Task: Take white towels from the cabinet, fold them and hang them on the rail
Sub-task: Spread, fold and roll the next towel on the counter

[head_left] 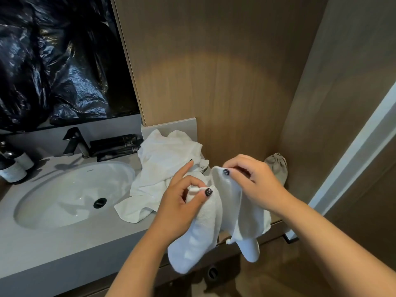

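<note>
A white sink [70, 189] sits in a grey counter [42, 249], a dark tap [75, 142] behind it, bottles [12, 168] at left.

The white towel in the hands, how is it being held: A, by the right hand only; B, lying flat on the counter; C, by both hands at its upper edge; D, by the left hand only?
C: the left hand and right hand each pinch the upper edge of the white towel, which hangs below them.

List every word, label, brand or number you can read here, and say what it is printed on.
None can be read for certain.
Sink: small dark maker's mark on the inside back wall, too small to read.
Two dark bottles at the left: pale labels, print blurred.
Black tubes behind the tap: pale lettering, too small to read.
White towels: no print visible.
</note>
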The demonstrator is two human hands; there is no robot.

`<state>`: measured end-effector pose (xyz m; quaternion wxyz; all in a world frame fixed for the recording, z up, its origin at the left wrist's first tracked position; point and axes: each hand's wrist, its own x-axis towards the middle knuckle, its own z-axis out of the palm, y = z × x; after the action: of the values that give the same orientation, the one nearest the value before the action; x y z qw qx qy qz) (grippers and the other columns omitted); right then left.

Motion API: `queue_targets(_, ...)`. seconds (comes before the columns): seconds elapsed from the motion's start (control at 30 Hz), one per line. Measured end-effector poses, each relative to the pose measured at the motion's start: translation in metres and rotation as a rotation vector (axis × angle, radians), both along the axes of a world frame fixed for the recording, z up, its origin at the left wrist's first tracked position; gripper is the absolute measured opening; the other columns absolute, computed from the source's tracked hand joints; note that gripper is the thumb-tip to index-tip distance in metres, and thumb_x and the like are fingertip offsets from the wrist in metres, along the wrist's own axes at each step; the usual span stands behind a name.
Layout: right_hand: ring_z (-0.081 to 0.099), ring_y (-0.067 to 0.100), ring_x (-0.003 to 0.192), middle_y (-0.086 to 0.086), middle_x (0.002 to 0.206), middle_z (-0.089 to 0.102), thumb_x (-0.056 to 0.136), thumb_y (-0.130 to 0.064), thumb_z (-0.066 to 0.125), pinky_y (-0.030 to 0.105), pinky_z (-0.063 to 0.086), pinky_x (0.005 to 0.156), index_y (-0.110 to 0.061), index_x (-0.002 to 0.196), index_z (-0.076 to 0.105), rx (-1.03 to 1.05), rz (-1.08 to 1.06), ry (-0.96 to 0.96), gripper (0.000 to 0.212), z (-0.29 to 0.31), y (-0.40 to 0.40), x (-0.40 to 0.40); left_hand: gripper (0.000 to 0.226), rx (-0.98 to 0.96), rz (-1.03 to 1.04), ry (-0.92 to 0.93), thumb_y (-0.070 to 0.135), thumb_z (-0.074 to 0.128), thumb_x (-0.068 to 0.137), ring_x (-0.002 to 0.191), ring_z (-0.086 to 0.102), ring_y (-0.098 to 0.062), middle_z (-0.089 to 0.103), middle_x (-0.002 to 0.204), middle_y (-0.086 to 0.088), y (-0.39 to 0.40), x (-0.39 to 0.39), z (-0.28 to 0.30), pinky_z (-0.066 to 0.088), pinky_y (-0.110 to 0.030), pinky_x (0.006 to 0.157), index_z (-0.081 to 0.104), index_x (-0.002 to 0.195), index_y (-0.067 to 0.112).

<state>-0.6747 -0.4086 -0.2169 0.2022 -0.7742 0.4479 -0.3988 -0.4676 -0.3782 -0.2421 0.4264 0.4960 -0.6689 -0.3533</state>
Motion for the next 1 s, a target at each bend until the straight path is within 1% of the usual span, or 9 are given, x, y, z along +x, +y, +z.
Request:
queue_targets(0.1,0.058,0.007,0.088,-0.007,0.090,0.063,0.095,-0.008,0.058,0.014,0.044,0.077,-0.015,0.098,0.070,-0.044,0.095,0.055,0.014,0.010,0.004,0.016,0.010,0.001,-0.065,0.044,0.027,0.069,0.089,0.133,0.036,0.011,0.044,0.142,0.030,0.001,-0.006,0.003,0.036,-0.014,0.096,0.066,0.087,0.036)
queue_targets(0.2,0.058,0.007,0.088,-0.008,0.092,0.063,0.095,-0.011,0.060,0.015,0.046,0.076,-0.014,0.100,0.071,-0.062,0.117,0.108,0.013,0.011,0.005,0.020,0.010,-0.021,-0.052,0.076,0.024,0.070,0.090,0.094,0.061,-0.009,0.068,0.098,0.013,0.001,-0.005,0.003,0.049,-0.030,0.080,0.065,0.085,0.032)
queue_targets(0.3,0.057,0.006,0.088,-0.008,0.093,0.063,0.093,-0.009,0.062,0.013,0.045,0.076,-0.013,0.100,0.071,-0.076,0.096,0.148,0.013,0.005,0.006,0.016,0.012,-0.029,0.057,0.103,0.016,0.070,0.089,0.076,0.060,-0.005,0.067,0.080,0.011,0.003,-0.003,0.001,0.047,-0.020,0.068,0.066,0.082,0.025)
queue_targets(0.47,0.056,0.004,0.094,-0.006,0.103,0.061,0.093,-0.009,0.060,0.008,0.042,0.080,-0.017,0.112,0.067,0.009,0.052,0.244,0.021,-0.013,0.008,0.006,0.010,-0.012,0.143,0.096,0.016,0.069,0.089,0.078,0.063,-0.005,0.069,0.081,0.013,0.007,0.000,-0.002,0.049,-0.015,0.067,0.066,0.082,0.022)
queue_targets(0.67,0.058,0.010,0.095,-0.004,0.102,0.065,0.091,-0.006,0.055,0.023,0.048,0.081,-0.017,0.108,0.069,0.115,-0.025,0.358,0.024,-0.023,0.004,-0.018,0.010,-0.051,0.274,0.152,0.009,0.069,0.089,0.057,0.051,0.006,0.064,0.067,0.022,0.005,0.016,0.002,0.038,-0.006,0.055,0.067,0.080,0.013)
queue_targets(0.77,0.058,0.002,0.085,-0.011,0.091,0.066,0.094,-0.009,0.055,0.013,0.043,0.070,-0.017,0.106,0.072,0.155,-0.083,0.370,0.022,-0.023,0.003,-0.032,0.010,-0.079,0.371,0.144,0.009,0.068,0.089,0.050,0.047,0.006,0.059,0.058,0.024,0.003,0.026,0.004,0.035,-0.005,0.051,0.067,0.081,0.014)
queue_targets(0.87,0.053,-0.014,0.073,-0.026,0.074,0.055,0.097,-0.010,0.053,0.009,0.038,0.062,-0.016,0.104,0.072,0.178,-0.160,0.365,0.021,-0.019,0.004,-0.044,0.009,-0.069,0.470,0.169,0.011,0.068,0.090,0.050,0.046,0.005,0.063,0.067,0.015,-0.001,0.037,0.003,0.036,-0.005,0.052,0.068,0.083,0.018)
queue_targets(0.93,0.053,-0.017,0.074,-0.028,0.077,0.056,0.098,-0.013,0.053,0.008,0.038,0.062,-0.019,0.104,0.073,0.204,-0.181,0.331,0.022,-0.015,0.005,-0.048,0.009,-0.054,0.498,0.170,0.013,0.069,0.089,0.054,0.047,0.005,0.065,0.072,0.017,-0.004,0.041,0.003,0.036,-0.005,0.054,0.069,0.084,0.021)
queue_targets(1.0,0.057,-0.010,0.082,-0.024,0.089,0.063,0.098,-0.014,0.053,0.012,0.042,0.068,-0.024,0.103,0.071,0.219,-0.189,0.259,0.021,-0.012,0.005,-0.048,0.013,-0.067,0.521,0.134,0.015,0.070,0.089,0.066,0.050,0.013,0.064,0.089,0.016,-0.005,0.040,0.002,0.037,-0.002,0.060,0.067,0.083,0.026)
